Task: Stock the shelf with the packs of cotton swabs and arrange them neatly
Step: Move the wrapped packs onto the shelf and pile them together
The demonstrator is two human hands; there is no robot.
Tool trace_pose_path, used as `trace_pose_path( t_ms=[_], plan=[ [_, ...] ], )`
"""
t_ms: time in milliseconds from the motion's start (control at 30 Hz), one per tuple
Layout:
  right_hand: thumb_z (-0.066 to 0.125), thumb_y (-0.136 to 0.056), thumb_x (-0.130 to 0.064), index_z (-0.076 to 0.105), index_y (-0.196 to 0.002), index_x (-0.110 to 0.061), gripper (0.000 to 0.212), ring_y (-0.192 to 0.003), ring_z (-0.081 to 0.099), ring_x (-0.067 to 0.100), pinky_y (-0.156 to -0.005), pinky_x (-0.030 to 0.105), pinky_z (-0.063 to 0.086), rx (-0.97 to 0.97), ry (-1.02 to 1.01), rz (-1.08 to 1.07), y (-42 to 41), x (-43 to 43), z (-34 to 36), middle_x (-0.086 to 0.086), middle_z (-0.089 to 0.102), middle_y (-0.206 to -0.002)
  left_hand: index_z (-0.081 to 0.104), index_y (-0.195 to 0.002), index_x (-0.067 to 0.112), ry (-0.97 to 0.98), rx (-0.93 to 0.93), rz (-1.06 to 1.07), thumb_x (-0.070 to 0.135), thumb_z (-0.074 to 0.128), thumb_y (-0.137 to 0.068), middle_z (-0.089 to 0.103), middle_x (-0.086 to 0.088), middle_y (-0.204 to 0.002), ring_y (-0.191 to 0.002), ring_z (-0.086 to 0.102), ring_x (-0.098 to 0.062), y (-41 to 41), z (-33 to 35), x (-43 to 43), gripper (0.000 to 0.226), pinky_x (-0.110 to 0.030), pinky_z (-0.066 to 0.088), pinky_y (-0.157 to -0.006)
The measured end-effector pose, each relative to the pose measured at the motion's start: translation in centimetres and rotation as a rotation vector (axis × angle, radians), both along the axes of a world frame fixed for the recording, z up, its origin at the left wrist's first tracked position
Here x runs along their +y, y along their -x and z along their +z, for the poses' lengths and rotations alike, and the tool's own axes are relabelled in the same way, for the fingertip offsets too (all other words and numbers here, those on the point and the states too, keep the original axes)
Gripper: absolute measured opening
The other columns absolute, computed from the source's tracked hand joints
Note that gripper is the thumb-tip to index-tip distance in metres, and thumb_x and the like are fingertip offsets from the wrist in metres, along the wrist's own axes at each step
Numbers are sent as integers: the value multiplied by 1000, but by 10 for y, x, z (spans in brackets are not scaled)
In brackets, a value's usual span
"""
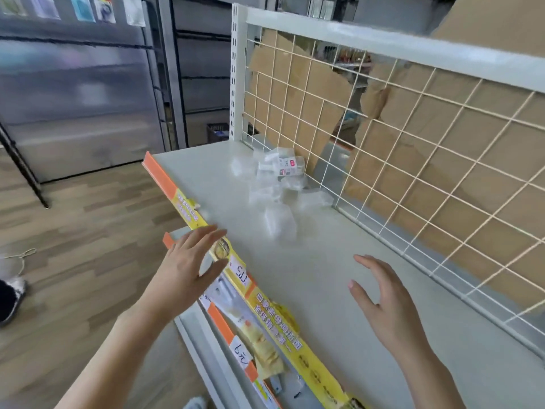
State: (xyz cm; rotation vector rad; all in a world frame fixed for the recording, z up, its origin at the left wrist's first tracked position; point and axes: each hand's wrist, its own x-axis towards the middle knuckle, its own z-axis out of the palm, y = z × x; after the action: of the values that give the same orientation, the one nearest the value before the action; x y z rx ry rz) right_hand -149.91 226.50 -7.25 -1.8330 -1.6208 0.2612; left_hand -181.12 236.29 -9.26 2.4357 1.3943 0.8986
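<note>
The packs of cotton swabs [277,184] lie in a loose, untidy heap on the shelf [324,276], toward its far left corner, and the farthest ones are close to the wire grid [413,160] that forms the back of the shelf. They are small clear bags. One of them, at the far side of the heap, shows a white label with a red mark [287,166], and another one [278,221] lies a little apart, nearer to the front of the shelf. The picture is blurred, so I cannot count the packs. Both hands hold nothing. The left hand [188,267] has its fingers spread and is at the front edge of the shelf, over the yellow and orange price strip [274,314]. The right hand [383,302] is over the bare middle of the shelf, fingers relaxed and apart, well apart from the heap. Behind the wire grid there is brown cardboard [442,143]. A white slotted post [237,72] stands at the far left corner of the shelf.
</note>
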Motion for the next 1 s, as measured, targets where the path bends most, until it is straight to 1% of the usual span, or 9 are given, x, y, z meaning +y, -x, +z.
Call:
trace_pose_path(
  t_ms=[100,233,333,433,533,600,667,900,1000],
  plan=[
    [59,-90,-25,51,-127,-30,39,-128,39,5,-92,17,28,-4,8,-42,12,26,-6,-12,46,-134,50,-134,18,33,-13,-51,57,37,-85,46,2,-138,-126,37,-16,-3,0,45,64,-30,30,-103],
    [58,-91,-27,47,-131,-31,41,-130,36,2,-92,11,26,4,30,-59,40,68,-7,-13,43,-136,47,-137,20,78,6,-123,61,34,-83,42,-1,-143,-130,39,-23,-6,0,106,69,-33,30,-104],
    [50,-90,-40,45,-134,-28,46,-132,34,6,-96,12,26,-18,70,-53,64,108,-9,-9,41,-138,45,-138,21,99,46,-199,63,30,-80,39,0,-145,-131,37,-23,-17,2,147,74,-38,32,-104],
    [54,-89,-42,34,-142,-23,60,-133,31,19,-101,21,25,-103,162,-101,86,152,-15,0,35,-144,45,-138,19,115,65,-302,61,30,-78,41,-1,-145,-132,37,-24,-36,3,185,75,-39,33,-103],
    [54,-92,-38,25,-146,-22,64,-130,30,26,-104,30,26,-172,273,-172,105,185,-26,5,28,-147,38,-143,18,106,119,-408,47,49,-86,34,-3,-149,-138,28,-26,-60,-1,212,65,-40,29,-109],
    [51,-93,-37,24,-146,-23,61,-124,36,27,-101,33,31,-235,308,-222,112,193,-32,5,34,-141,27,-147,20,90,188,-454,30,58,-90,24,-1,-154,-142,17,-24,-75,-6,223,65,-35,18,-113],
    [52,-92,-34,26,-145,-24,60,-118,40,27,-98,34,35,-254,305,-258,116,193,-36,5,40,-133,20,-149,24,55,266,-471,27,57,-91,16,2,-156,-144,11,-21,-85,-12,231,69,-31,12,-113],
    [58,-87,-30,35,-141,-32,58,-118,39,23,-97,28,34,-143,312,-386,113,167,-33,3,38,-125,31,-145,23,55,230,-486,28,62,-86,39,0,-137,-124,35,-22,-89,-19,240,67,-28,26,-100],
    [61,-87,-32,33,-142,-32,62,-117,41,18,-91,27,37,-68,253,-483,106,139,-31,-1,38,-124,39,-142,20,60,151,-528,26,67,-83,46,-3,-130,-117,43,-26,-78,-19,238,65,-33,33,-97]
  ],
)
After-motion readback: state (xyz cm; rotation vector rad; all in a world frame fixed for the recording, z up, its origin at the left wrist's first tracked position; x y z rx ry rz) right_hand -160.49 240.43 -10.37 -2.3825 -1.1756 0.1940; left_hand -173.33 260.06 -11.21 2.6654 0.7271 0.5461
